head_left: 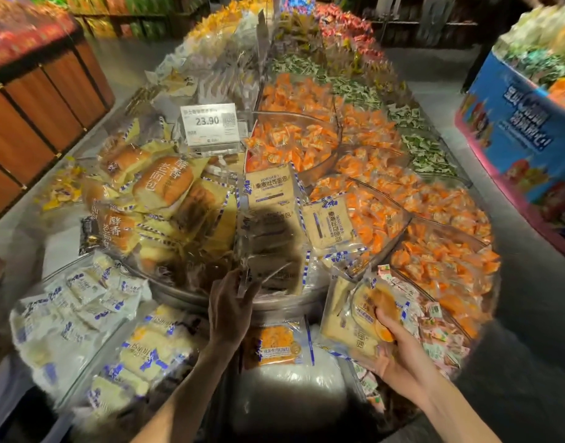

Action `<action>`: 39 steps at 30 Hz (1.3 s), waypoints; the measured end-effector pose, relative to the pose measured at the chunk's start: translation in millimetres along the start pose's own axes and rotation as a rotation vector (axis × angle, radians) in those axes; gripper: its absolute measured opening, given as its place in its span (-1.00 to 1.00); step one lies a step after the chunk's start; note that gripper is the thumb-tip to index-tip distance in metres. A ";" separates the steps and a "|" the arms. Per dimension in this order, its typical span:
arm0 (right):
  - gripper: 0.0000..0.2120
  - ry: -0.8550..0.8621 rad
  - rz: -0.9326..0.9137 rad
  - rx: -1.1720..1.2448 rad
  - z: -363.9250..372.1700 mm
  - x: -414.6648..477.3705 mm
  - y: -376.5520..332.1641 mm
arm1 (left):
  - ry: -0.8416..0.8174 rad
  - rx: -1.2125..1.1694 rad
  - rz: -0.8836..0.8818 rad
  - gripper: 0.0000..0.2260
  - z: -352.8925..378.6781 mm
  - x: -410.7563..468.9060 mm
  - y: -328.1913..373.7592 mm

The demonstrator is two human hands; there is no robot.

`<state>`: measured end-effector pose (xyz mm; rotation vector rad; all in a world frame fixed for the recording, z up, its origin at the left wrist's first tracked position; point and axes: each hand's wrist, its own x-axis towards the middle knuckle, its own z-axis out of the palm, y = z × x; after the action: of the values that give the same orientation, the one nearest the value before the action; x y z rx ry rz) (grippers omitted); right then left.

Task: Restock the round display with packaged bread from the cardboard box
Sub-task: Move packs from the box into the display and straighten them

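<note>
The person stands at the near side of the round display [179, 297], both arms reaching in. The right hand [393, 343] grips a toast packet [348, 318] at its near right corner, thumb on top and fingers curled beneath. That packet sits at the near right of the display, over the edge of a lower tier. Its long axis runs roughly near to far, tilted a little left at the far end, with the printed face up.

The left hand [230, 302] reaches to the middle compartment, where its fingertips pinch the near edge of a shadowed packet [268, 257]. This one lies flat on other toast packs, its long axis also near to far. The shadow of the person's head falls across it.

To the left are browner loaves in yellow-trimmed wrappers [166, 183], lying at all angles. A price tag [211, 126] reading 23.90 stands at the far side of them. Orange sweets [306, 145] fill the compartments to the right, and green ones [354, 87] lie farther off. White packs [83, 292] sit on the near left tier. A blue stand [514, 123] is at far right.
</note>
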<state>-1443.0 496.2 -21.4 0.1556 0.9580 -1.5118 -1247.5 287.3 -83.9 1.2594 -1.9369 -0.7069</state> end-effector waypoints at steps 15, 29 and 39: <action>0.07 -0.038 0.035 -0.020 2.9 1.9 -1.9 | 0.153 0.178 0.154 -0.39 -5.7 -5.4 4.8; 0.08 -0.013 -0.024 -0.003 -0.4 -3.9 -5.3 | -0.139 0.267 0.390 -0.77 -2.5 -18.6 10.3; 0.14 -0.032 -0.180 0.168 -13.8 -14.9 -44.9 | -0.086 -0.076 0.624 -0.71 -19.9 56.8 135.8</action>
<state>-1485.1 510.7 -0.3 0.1684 0.8367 -1.7560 -1320.0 284.5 45.7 0.5251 -2.1842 -0.5032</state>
